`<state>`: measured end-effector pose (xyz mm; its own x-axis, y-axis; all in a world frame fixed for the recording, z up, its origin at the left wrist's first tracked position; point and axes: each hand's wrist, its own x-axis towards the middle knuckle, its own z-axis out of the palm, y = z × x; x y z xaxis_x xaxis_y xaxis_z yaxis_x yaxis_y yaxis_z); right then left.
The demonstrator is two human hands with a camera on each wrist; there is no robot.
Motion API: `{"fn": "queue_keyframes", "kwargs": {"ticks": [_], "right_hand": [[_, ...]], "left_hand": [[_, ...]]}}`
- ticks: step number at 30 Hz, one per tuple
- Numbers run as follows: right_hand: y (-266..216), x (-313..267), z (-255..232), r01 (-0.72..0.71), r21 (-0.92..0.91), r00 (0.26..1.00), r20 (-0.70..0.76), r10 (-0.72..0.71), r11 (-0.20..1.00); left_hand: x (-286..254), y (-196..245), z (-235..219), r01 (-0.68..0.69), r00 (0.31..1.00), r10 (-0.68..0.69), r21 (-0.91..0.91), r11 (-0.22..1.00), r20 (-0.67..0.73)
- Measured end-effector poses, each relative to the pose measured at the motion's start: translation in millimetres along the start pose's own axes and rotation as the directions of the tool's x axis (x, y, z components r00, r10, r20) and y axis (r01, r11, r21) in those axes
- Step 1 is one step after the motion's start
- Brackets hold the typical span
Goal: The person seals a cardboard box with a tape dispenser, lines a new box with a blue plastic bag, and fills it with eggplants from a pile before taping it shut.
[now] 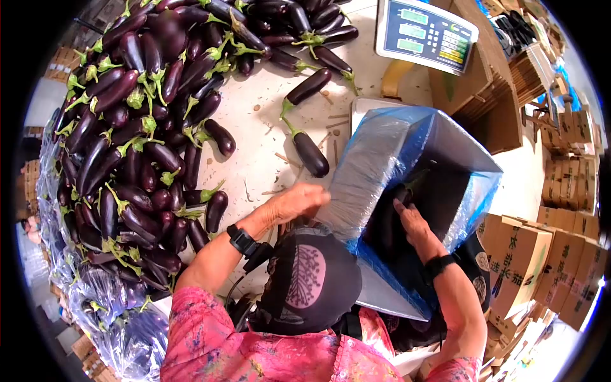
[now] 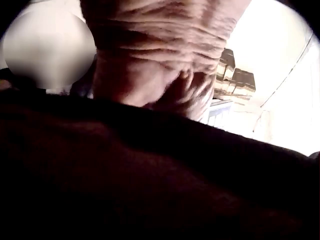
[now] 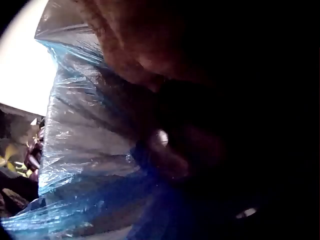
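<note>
My right hand [image 1: 415, 226] reaches down inside a box lined with blue plastic film [image 1: 372, 153]. Its thumb and fingers grip a dark purple eggplant [image 1: 384, 219] lying along the box's left inner side. In the dark right wrist view, a thumb [image 3: 172, 157] shows beside the film. My left hand [image 1: 299, 200] is bent at the knuckles over the table, just left of the box; its fingertips are hidden. Closest to it lies an eggplant [image 1: 310, 154] with its green stem pointing away. The left wrist view holds only the wrist and palm base [image 2: 150, 65].
A large heap of eggplants [image 1: 140, 153] covers the table's left side and back. Another single eggplant [image 1: 309, 86] lies among stem scraps. A scale display [image 1: 426, 35] stands behind the box. Cardboard cartons [image 1: 519, 261] are stacked at the right. A person's capped head [image 1: 305, 280] blocks the near middle.
</note>
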<state>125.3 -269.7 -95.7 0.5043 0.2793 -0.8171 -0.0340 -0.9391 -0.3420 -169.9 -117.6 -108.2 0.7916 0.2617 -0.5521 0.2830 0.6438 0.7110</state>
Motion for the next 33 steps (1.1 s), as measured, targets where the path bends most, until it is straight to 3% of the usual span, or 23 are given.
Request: {"fn": "queue_keyframes", "kwargs": {"ticks": [1, 2, 3, 5, 8, 10, 11, 13, 14, 15, 17, 18, 20, 23, 26, 28, 31, 33], "right_hand": [[-0.3, -1.8, -1.2, 0.007, -0.031, 0.999, 0.051, -0.006, 1.0], [-2.8, -4.0, -6.1, 0.017, -0.056, 0.995, 0.098, -0.012, 0.998], [-4.7, -3.5, -10.2, 0.03, -0.08, 0.99, 0.141, -0.018, 0.996], [6.6, 13.2, -8.5, 0.145, -0.196, 0.986, 0.107, -0.126, 0.97], [21.4, 34.2, -4.4, 0.259, -0.347, 0.966, 0.096, -0.24, 0.901], [19.7, 27.0, -3.2, 0.299, -0.501, 0.948, 0.061, -0.311, 0.812], [14.3, 23.4, -4.1, 0.294, -0.528, 0.95, 0.071, -0.304, 0.796], [9.1, 21.5, -5.8, 0.283, -0.579, 0.955, 0.096, -0.28, 0.765], [6.8, 23.6, -7.6, 0.25, -0.623, 0.966, 0.115, -0.229, 0.741], [6.6, 22.0, -7.1, 0.244, -0.628, 0.966, 0.088, -0.244, 0.739], [6.6, 16.9, -3.2, 0.248, -0.641, 0.958, 0.05, -0.282, 0.726], [5.0, 11.6, -4.8, 0.245, -0.674, 0.957, 0.054, -0.285, 0.697], [-7.6, -3.3, -10.0, 0.26, -0.733, 0.949, 0.073, -0.308, 0.628], [-20.3, -18.9, -19.5, 0.318, -0.846, 0.913, 0.153, -0.377, 0.428], [-45.0, -51.9, -34.2, 0.367, -0.862, 0.863, 0.175, -0.474, 0.35], [-53.0, -63.9, -42.8, 0.434, -0.847, 0.79, 0.195, -0.581, 0.306], [-65.7, -77.0, -60.5, 0.692, -0.426, 0.707, 0.24, -0.665, 0.582], [-76.6, -96.6, -68.0, 0.662, -0.196, 0.741, 0.315, -0.593, 0.723]], "left_hand": [[7.1, -7.7, -8.5, -0.033, 0.977, 0.028, -0.018, 0.999, -0.21], [18.6, -11.4, -19.5, -0.069, 0.912, 0.053, -0.024, 0.997, -0.407], [33.2, -13.6, -30.7, -0.106, 0.807, 0.074, -0.02, 0.994, -0.585], [72.8, -26.7, -60.4, -0.009, 0.556, 0.026, 0.025, 1.0, -0.831], [146.0, -73.3, -102.5, 0.094, 0.506, 0.071, 0.137, 0.986, -0.86], [172.0, -76.5, -105.2, 0.127, 0.44, 0.113, 0.186, 0.974, -0.891], [175.8, -78.4, -107.5, 0.099, 0.466, 0.088, 0.151, 0.983, -0.88], [159.8, -74.4, -109.9, -0.055, 0.617, 0.032, -0.003, 0.998, -0.786], [134.1, -48.1, -85.2, -0.116, 0.638, 0.003, -0.092, 0.989, -0.77], [114.0, -30.0, -72.6, -0.061, 0.667, -0.071, -0.148, 0.987, -0.742], [80.6, -32.6, -80.9, -0.069, 0.828, -0.056, -0.2, 0.977, -0.558], [66.4, -34.8, -81.0, -0.086, 0.852, -0.021, -0.18, 0.98, -0.524], [35.9, -36.8, -83.8, -0.134, 0.882, 0.058, -0.131, 0.982, -0.467], [-10.6, -20.0, -64.2, -0.216, 0.93, 0.067, -0.388, 0.896, -0.362], [-45.2, 14.5, -40.8, -0.289, 0.942, 0.204, -0.335, 0.897, -0.266], [-55.5, 39.3, -25.4, -0.334, 0.924, 0.279, -0.197, 0.922, -0.263], [-61.7, 67.9, -10.5, -0.382, 0.908, 0.346, -0.129, 0.915, -0.235], [-57.9, 86.5, -1.4, -0.424, 0.896, 0.39, -0.15, 0.893, -0.21]]}}
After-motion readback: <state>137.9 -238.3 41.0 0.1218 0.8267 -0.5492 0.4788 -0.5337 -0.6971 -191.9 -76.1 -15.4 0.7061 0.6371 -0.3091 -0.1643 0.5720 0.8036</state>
